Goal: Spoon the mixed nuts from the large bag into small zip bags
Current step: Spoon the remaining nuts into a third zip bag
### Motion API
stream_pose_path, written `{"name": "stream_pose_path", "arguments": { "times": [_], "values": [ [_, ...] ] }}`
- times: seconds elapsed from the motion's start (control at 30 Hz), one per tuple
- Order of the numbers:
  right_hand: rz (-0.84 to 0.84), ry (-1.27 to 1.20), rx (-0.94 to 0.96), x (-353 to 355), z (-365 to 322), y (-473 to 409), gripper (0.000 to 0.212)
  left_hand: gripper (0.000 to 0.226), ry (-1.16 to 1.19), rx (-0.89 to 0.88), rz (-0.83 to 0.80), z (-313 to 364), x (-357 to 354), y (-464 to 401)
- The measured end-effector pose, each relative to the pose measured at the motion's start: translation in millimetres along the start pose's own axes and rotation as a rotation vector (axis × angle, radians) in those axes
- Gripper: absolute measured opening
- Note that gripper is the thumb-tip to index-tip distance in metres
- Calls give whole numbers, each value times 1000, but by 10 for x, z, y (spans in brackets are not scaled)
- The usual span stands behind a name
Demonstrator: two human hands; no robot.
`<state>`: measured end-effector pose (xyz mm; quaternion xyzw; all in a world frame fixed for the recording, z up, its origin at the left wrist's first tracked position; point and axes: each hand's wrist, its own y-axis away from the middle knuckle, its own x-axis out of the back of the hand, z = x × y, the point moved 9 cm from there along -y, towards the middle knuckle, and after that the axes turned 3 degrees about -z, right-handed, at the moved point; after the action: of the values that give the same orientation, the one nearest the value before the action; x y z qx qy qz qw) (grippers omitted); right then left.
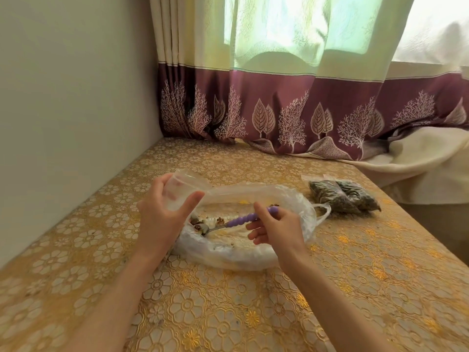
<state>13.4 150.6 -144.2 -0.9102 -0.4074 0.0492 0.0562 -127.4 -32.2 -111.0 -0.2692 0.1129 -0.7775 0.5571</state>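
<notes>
On the patterned table, mid-frame, the large bag (241,252) lies flattened and spread wide, mouth up, almost emptied — a small cluster of mixed nuts (200,223) remains at its left inner edge, a few crumbs scattered along the bottom. Bag handle loop sticks out to the right.

Spoon (237,221): lilac ribbed handle, metal bowl. Bowl tip rests among the nuts, inside the bag; handle slants up to the right.

Right hand (274,224) grips the far end of the spoon handle, thumb and forefinger pinched round it, remaining fingers loosely curled beneath. Hand hovers above the right half of the bag.

Left hand (165,209) holds a small zip bag (182,189) — clear, apparently holding no nuts — between thumb and fingers, mouth held open. It sits raised just above the bag's left edge, directly over the nut cluster and close beside the spoon bowl. Whether bag and spoon touch, cannot tell.

Further right, well apart from both hands, filled zip bags (344,196) with dark contents lie on the table (355,288), count unclear.

Behind: curtain (291,110), pale green above, plum border with leaf and tree print, hem resting on the table's far edge. Plain wall (63,97) along the left.
</notes>
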Motion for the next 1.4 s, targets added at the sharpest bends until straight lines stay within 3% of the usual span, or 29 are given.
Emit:
{"name": "stream_pose_path", "arguments": {
  "times": [0.2,0.43,0.6,0.8,1.07,1.27,1.4],
  "values": [
    [73,-72,-204,140,180,-25,36,94,-8,-5,10,5,14,-9],
    [112,-106,-214,241,154,-7,55,88,7,-5,13,-6,24,-7],
    [159,-161,-106,358,-68,-42,35,87,-6,-21,-4,-12,-7,-16],
    [185,-209,73,405,-547,-98,33,83,-75,-61,-8,-29,-39,-27],
    [-28,-149,261,27,-920,-52,29,81,-37,-80,-8,21,-55,-8],
    [-138,-128,338,-163,-958,-19,28,104,56,-38,23,-8,-13,-15],
    [-64,-214,316,-40,-901,-66,29,108,81,-24,21,-41,4,-26]
  ]
}}
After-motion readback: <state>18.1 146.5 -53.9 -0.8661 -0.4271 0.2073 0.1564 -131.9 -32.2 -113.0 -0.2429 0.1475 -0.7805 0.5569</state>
